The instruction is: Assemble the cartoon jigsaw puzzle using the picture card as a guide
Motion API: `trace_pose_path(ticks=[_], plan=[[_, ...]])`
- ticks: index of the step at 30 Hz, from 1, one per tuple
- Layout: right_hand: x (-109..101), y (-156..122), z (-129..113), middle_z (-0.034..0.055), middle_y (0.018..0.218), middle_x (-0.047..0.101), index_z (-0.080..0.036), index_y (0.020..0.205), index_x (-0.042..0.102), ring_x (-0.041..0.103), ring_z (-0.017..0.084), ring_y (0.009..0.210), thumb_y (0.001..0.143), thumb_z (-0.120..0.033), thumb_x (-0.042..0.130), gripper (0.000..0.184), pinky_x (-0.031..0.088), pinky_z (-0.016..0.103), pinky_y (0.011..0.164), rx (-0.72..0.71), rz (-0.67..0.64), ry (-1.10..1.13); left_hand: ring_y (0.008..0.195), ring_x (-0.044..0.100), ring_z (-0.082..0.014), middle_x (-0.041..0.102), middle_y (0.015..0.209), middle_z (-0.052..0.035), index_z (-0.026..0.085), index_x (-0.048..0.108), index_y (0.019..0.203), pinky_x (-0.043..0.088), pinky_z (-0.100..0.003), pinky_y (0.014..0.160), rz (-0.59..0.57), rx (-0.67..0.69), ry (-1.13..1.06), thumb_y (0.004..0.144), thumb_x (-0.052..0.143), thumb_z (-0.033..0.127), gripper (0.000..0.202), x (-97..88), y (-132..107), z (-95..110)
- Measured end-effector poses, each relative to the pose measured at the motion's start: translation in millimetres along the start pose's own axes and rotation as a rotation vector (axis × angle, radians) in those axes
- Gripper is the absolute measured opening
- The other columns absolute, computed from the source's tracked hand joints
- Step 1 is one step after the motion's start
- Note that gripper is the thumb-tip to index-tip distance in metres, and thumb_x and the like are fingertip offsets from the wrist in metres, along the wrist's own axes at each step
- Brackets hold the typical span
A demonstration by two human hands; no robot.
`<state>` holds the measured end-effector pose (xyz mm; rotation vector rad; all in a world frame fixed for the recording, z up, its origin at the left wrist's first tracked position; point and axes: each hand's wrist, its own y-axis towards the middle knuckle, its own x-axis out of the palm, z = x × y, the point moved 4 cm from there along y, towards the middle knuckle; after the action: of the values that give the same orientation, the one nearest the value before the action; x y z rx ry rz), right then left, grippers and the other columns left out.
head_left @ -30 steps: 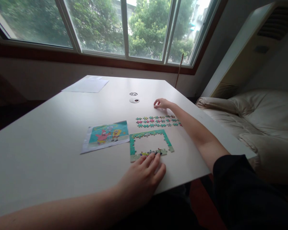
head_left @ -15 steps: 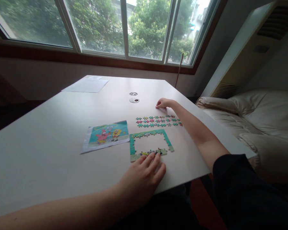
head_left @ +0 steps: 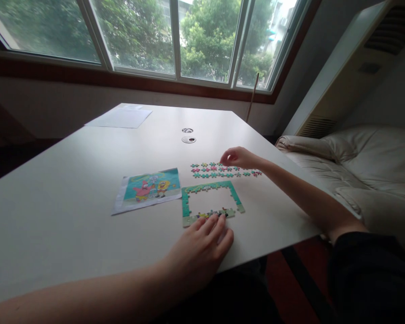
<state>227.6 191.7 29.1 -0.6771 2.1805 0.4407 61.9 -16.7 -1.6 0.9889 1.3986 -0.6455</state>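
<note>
A jigsaw frame (head_left: 186, 204) of joined green edge pieces lies on the white table, its middle bare and a gap near the lower right corner. My left hand (head_left: 204, 249) rests palm down, fingers spread on the frame's bottom edge. Behind the frame lie rows of loose puzzle pieces (head_left: 205, 170), mostly green, some pink. Over the far row is my right hand (head_left: 239, 157), thumb and fingers pinched at a puzzle piece (head_left: 221, 164); the hand covers part of the rows. Left of the frame lies a cartoon picture sheet (head_left: 151, 189) with pink and yellow figures.
A white paper sheet (head_left: 121, 118) lies at the table's far left. Two round fittings (head_left: 189, 140) are set in the tabletop (head_left: 70, 202). A cream sofa (head_left: 384, 157) stands to the right, and a thin stick (head_left: 253, 96) leans by the window.
My right hand has moved nearer and slightly right, from bare table beyond the pieces to the far row. My left hand stays on the frame.
</note>
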Motion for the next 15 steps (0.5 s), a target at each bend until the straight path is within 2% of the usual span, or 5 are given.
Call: trace_pose_path(ticks=[3,7,11,15], plan=[[10,-38,-21,0.0073,0.088,0.064,-0.013,0.086,0.068,0.059,0.010,0.070,0.072,-0.035,0.063,0.026,0.047,0.023,0.064,-0.075,-0.078,0.106,0.118,0.044,-0.0312,0.046,0.131,-0.0175,0.012,0.049,0.114,0.040,-0.043,0.091,0.006,0.011,0.003,0.089,0.038,0.020,0.028,0.0,1,0],[19,-69,-35,0.0047,0.077,0.065,-0.013,0.088,0.067,0.057,0.010,0.067,0.074,-0.041,0.062,0.031,0.045,0.021,0.060,-0.026,-0.211,0.121,0.121,0.040,-0.0296,0.044,0.133,-0.0154,0.014,0.048,0.115,0.038,-0.042,0.094,0.001,0.019,-0.022,0.089,0.039,0.020,0.028,0.2,4,-1],[24,-78,-45,0.0043,0.077,0.066,-0.013,0.084,0.065,0.059,0.011,0.069,0.069,-0.042,0.067,0.033,0.045,0.022,0.061,0.017,-0.329,0.183,0.120,0.041,-0.0291,0.045,0.131,-0.0151,0.014,0.048,0.115,0.038,-0.042,0.093,-0.024,0.001,-0.052,0.089,0.040,0.020,0.028,0.0,5,-2],[31,-80,-50,0.0035,0.074,0.066,-0.013,0.079,0.066,0.056,0.010,0.066,0.068,-0.042,0.068,0.031,0.042,0.021,0.059,0.009,-0.400,0.144,0.120,0.041,-0.0297,0.046,0.131,-0.0148,0.015,0.048,0.115,0.038,-0.043,0.093,-0.026,-0.004,-0.053,0.088,0.040,0.019,0.028,-0.1,5,-2]])
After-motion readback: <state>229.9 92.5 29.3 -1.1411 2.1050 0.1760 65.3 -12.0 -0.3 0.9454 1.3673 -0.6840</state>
